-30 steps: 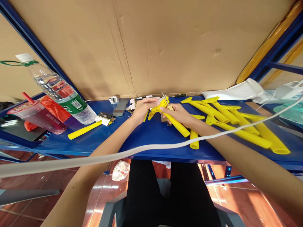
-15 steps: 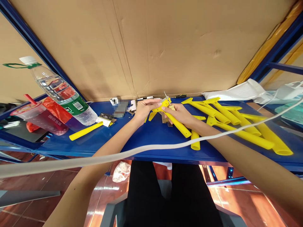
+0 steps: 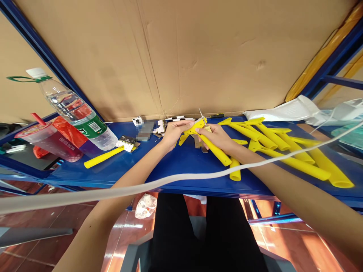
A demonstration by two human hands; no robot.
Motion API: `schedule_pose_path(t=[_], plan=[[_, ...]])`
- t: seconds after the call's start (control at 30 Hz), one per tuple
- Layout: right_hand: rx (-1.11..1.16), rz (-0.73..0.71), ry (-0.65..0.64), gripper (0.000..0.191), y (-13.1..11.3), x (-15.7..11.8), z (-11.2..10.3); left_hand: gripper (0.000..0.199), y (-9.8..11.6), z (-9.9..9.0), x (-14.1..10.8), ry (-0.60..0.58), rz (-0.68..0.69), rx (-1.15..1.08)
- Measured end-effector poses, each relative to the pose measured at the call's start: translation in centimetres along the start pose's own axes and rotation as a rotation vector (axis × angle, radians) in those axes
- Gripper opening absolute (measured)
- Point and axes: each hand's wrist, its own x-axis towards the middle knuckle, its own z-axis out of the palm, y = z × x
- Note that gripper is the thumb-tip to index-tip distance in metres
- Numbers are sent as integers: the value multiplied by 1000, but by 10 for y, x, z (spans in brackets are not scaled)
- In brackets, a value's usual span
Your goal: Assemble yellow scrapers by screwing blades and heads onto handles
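Note:
Both my hands meet over the blue shelf (image 3: 170,166), at a yellow handle (image 3: 216,150) with a forked head. My left hand (image 3: 173,133) pinches the head from the left, thumb and fingers closed. My right hand (image 3: 214,136) grips the handle just below the head, its thumb on top. A thin metal rod (image 3: 201,113) sticks up by the right side of the head; what it belongs to is partly hidden by the fingers. Beneath the hands lie another yellow piece (image 3: 235,170) and a small metal plate, partly covered.
Several yellow handles (image 3: 292,160) lie on the right. On the left stand a water bottle (image 3: 85,121) and a red drink cup (image 3: 53,141), near another yellow handle (image 3: 103,156). A white cable (image 3: 176,177) crosses in front. A screwdriver (image 3: 217,116) lies at the back.
The whole view has shifted very slightly. Both hands keep their hold on the yellow handle, and the thin metal rod is tilted a little differently.

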Motion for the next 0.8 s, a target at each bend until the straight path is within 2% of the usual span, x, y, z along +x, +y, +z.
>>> schedule_pose_path(t=[0.3,0.5,0.63,0.8], plan=[[34,-29,18,42,-3,0,1,47,4,2,-1,-67,63,85],[82,-39,91,32,-5,1,1,54,6,0,-2,30,42,78],[83,-44,106,33,-5,2,1,55,10,-1,-2,4,13,78],[75,-40,117,35,-10,-1,3,55,13,1,-2,-7,89,57]])
